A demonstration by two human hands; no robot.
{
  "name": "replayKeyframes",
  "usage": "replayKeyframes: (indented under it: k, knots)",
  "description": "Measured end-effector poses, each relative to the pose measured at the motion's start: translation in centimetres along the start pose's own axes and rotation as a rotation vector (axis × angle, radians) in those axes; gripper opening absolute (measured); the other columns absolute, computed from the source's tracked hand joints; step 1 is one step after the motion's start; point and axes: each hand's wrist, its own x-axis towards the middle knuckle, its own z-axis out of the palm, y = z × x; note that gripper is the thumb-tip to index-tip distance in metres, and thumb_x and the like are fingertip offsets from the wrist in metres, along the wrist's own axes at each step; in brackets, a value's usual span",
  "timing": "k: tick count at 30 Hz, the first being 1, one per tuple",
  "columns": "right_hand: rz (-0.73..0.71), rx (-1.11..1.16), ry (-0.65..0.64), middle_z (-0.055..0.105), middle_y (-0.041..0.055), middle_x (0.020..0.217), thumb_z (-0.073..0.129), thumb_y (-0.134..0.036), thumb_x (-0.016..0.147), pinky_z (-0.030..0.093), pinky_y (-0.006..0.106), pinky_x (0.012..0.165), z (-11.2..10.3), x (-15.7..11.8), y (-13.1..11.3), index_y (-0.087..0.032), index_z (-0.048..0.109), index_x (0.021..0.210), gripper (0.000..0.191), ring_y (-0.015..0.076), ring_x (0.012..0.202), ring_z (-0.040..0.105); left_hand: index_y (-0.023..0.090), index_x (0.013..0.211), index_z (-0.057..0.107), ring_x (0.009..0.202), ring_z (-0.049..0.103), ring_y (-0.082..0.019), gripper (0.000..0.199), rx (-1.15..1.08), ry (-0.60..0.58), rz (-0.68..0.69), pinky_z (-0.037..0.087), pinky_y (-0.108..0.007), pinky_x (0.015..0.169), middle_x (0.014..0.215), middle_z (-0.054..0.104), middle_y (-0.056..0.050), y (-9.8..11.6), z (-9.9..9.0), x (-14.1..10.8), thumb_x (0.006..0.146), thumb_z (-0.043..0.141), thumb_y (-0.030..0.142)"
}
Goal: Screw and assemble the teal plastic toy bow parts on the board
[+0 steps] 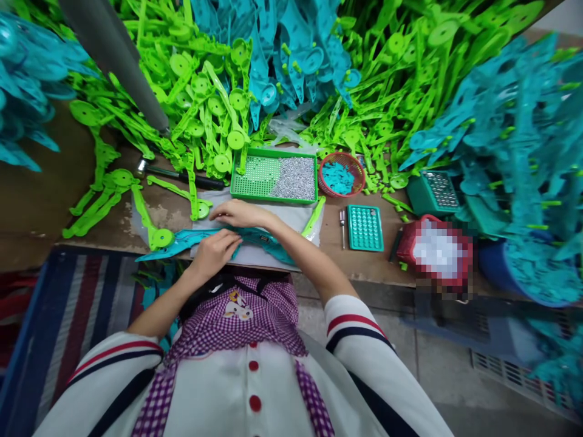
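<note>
On bench edge: two hands, left hand (214,252) and right hand (239,213), pressing flat on one teal part (268,241); nothing gripped.

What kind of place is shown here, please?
Probably a small assembly workshop for plastic parts. Heaps of bright green moulded plastic pieces cover the bench, a green plastic tray of small grey metal bits stands ready, and both hands press on a long teal plastic part.

We see a green tray (255,176) of tiny bits, a red basket (357,164), and a hammer (182,176) on the tabletop (45,206).
</note>
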Motion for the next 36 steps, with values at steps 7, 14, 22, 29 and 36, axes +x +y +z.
replayKeyframes:
  k: [7, 14, 22, 29, 36]
  knots:
    - [0.283, -0.003, 0.420, 0.071, 0.0084, 0.100, 0.048, -0.038, 0.097, 0.043, 0.028, 0.077, 4.8, -7.8, -2.6, -0.017, 0.066, 0.103, 0.029, 0.0167, 0.087, 0.063, 0.017, 0.068, 0.069, 0.051, 0.063, -0.014, 0.037, -0.601, 0.059, -0.652, 0.050, -0.024, 0.048, 0.070, 0.068, -0.002, -1.1, 0.6, 1.2, 0.062, 0.079, 0.052]
    - [0.491, -0.166, 0.476, 0.073, 0.0084, 0.100, 0.055, -0.045, 0.092, 0.042, 0.034, 0.082, 12.4, -6.5, -4.6, -0.020, 0.064, 0.104, 0.029, 0.0222, 0.090, 0.067, 0.017, 0.070, 0.066, 0.049, 0.063, -0.015, 0.047, -0.733, 0.042, -0.811, 0.050, -0.024, 0.047, 0.055, 0.065, 0.001, -0.7, 0.5, 1.5, 0.052, 0.084, 0.056]
    - [0.633, -0.007, 0.592, 0.070, 0.0008, 0.078, 0.057, -0.030, 0.088, 0.041, 0.028, 0.067, 9.5, -8.5, -3.8, -0.023, 0.066, 0.087, 0.012, 0.0170, 0.070, 0.062, 0.016, 0.071, 0.064, 0.062, 0.069, -0.020, 0.053, -0.805, 0.032, -0.794, 0.054, -0.026, 0.049, 0.067, 0.068, -0.003, -1.1, 0.4, 0.8, 0.049, 0.084, 0.060]
    - [0.414, 0.010, 0.531, 0.069, 0.0067, 0.099, 0.047, -0.026, 0.094, 0.043, 0.029, 0.080, 4.9, -7.5, -1.2, -0.020, 0.066, 0.099, 0.020, 0.0180, 0.091, 0.062, 0.018, 0.070, 0.067, 0.061, 0.062, -0.014, 0.029, -0.532, 0.101, -0.478, 0.053, -0.028, 0.057, 0.088, 0.072, -0.007, -0.5, 0.6, 0.2, 0.072, 0.073, 0.046]
    - [0.430, -0.019, 0.524, 0.069, 0.0086, 0.101, 0.049, -0.025, 0.095, 0.041, 0.034, 0.086, 4.5, -6.7, 0.6, -0.018, 0.069, 0.104, 0.023, 0.0202, 0.094, 0.062, 0.021, 0.062, 0.061, 0.056, 0.053, -0.014, 0.018, -0.106, 0.183, -0.473, 0.041, -0.027, 0.059, 0.061, 0.065, 0.001, 1.2, 2.1, 0.8, 0.074, 0.071, 0.028]
